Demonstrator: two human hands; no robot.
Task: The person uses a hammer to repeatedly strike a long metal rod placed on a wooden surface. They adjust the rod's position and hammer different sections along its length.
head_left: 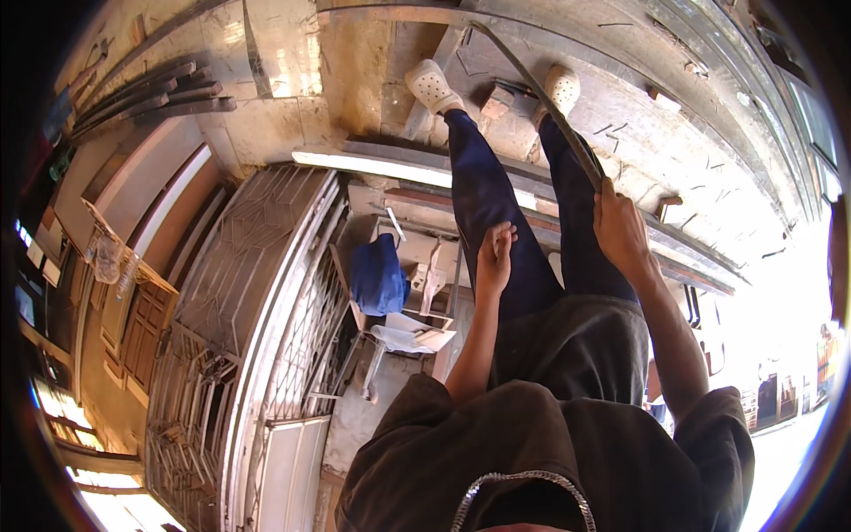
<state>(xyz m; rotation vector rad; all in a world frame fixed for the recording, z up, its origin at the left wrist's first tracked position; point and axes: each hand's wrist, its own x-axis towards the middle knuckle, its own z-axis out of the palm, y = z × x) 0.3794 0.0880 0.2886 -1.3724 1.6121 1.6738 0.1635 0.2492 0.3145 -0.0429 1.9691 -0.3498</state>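
My right hand [620,229] is closed around the lower end of a long, thin dark metal bar [541,96]. The bar slants from my fist past my right leg and reaches the floor area beyond my feet. In front of my left thigh hangs my left hand [496,255], its fingers curled in with nothing visible in them. Between my light clogs, a reddish brick block [498,102] lies on the floor, a dark slim piece beside it.
Long metal bars [390,167] run across the floor under my legs. Ornate metal gates [248,239] lean at the left. Nearer stands a seat with blue cloth [379,275] and papers. Dark tubes [168,96] are stacked far left. Brick pieces [665,99] and scraps lie at right.
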